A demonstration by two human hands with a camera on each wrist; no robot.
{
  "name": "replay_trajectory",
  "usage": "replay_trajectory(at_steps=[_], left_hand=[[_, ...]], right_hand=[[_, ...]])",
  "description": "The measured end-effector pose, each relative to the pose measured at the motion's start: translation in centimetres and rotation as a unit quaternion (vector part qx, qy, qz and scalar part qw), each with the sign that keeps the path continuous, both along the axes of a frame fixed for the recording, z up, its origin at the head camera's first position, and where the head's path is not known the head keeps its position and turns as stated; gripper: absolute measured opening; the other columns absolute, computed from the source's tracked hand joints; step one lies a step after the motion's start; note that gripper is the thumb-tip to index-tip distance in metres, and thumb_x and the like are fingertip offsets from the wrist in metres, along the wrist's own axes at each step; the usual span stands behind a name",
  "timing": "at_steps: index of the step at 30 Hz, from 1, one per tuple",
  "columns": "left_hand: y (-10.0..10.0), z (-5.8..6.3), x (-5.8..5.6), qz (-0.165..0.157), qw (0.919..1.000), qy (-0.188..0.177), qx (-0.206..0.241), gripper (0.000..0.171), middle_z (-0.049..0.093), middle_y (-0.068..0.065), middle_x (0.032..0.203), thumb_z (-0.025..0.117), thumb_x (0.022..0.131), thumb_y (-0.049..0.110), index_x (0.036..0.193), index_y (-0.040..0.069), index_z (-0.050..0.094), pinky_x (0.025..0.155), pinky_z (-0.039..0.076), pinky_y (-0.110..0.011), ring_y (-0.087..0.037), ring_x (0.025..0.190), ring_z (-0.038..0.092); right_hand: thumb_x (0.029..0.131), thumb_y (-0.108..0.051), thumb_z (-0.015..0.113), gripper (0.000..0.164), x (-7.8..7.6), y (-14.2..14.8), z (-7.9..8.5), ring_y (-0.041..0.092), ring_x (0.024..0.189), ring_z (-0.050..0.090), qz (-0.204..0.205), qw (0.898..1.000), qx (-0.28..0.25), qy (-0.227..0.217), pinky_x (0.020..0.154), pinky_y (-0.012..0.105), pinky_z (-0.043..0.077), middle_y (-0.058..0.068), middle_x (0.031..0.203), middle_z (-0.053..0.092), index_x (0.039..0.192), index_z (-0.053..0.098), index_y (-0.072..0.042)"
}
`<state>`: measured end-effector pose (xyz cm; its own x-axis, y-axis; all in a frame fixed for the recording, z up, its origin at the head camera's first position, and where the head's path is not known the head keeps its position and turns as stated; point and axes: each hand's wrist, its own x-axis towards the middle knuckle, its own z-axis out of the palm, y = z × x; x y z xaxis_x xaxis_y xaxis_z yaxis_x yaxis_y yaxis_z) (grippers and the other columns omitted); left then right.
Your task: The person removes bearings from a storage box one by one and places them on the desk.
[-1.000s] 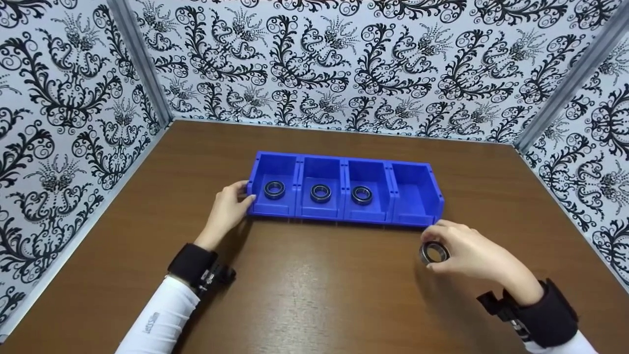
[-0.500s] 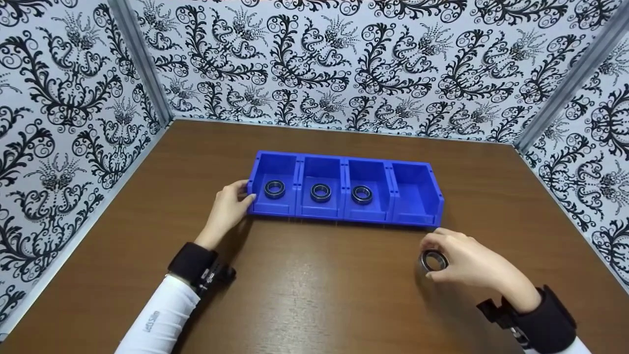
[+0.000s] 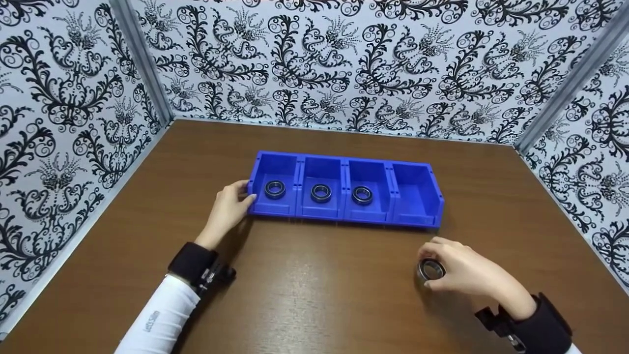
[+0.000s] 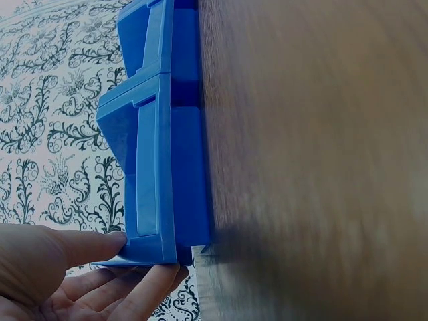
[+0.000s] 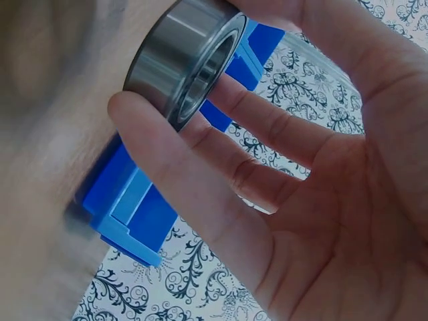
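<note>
A blue four-part bin (image 3: 319, 211) stands on the wooden table. Three ball bearings lie in it: one (image 3: 274, 197) in the leftmost compartment, one (image 3: 321, 200) in the second, one (image 3: 362, 202) in the third; the rightmost holds nothing. My left hand (image 3: 228, 209) grips the bin's left wall, thumb inside and fingers outside, as the left wrist view shows. In front of the bin's right end, my right hand (image 3: 464, 268) pinches a steel ball bearing (image 5: 177, 50) between thumb and fingers. The held bearing is tilted; whether it touches the table I cannot tell.
The brown table (image 3: 304, 290) reaches toward me in front of the bin. Patterned panels (image 3: 324, 64) wall in the back and both sides, with grey posts (image 3: 142, 64) at the corners. Black wrist straps (image 3: 193, 263) with cameras are on both arms.
My right hand has moved toward me and slightly left with the bearing, away from the bin's right corner. The left hand and the bin have stayed in place.
</note>
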<state>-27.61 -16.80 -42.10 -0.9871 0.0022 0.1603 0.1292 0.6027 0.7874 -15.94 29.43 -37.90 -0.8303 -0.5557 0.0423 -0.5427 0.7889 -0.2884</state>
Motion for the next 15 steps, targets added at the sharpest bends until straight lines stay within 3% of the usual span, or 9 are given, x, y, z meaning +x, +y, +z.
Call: replay_trajectory(at_steps=[15], left_hand=[[0.06, -0.08, -0.01, -0.002, 1.0, 0.009, 0.002, 0.045, 0.066, -0.033, 0.13, 0.064, 0.097, 0.005, 0.137, -0.013, 0.055, 0.107, 0.054, -0.051, -0.042, 0.123, 0.067]], right_hand=[[0.071, -0.019, 0.085, 0.034, 0.47, -0.13, -0.99, 0.008, 0.088, 0.06, 0.007, 1.0, -0.003, -0.012, 0.073, 0.028, 0.05, -0.009, 0.098, 0.064, 0.101, 0.07, -0.021]])
